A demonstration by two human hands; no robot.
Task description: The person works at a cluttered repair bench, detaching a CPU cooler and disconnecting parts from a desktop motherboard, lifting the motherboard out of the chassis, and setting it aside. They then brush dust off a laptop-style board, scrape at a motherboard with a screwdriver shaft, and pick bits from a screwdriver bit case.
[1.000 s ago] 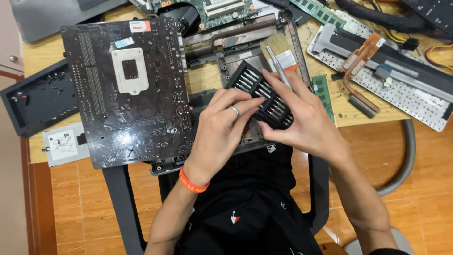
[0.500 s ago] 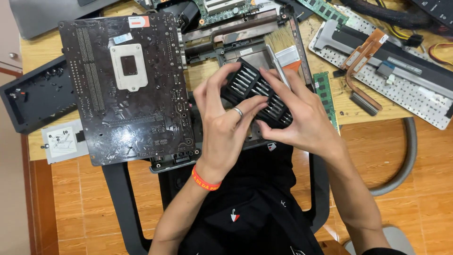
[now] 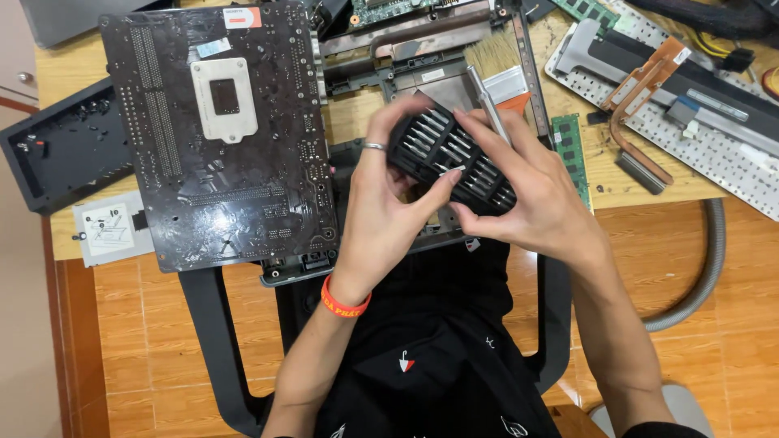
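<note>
Since half a second ago the left hand has slid off the screwdriver bit case; right hand grips case and metal driver. Bit-picking looks underway, needing a careful fingertip pinch.

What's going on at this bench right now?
A seated person holds a black screwdriver bit case above the table edge with both hands. The right hand cradles it from below and also grips a slim silver driver handle; the left hand reaches a fingertip onto the rows of bits. A black motherboard lies to the left, a paintbrush and a stripped laptop chassis lie behind.
</note>
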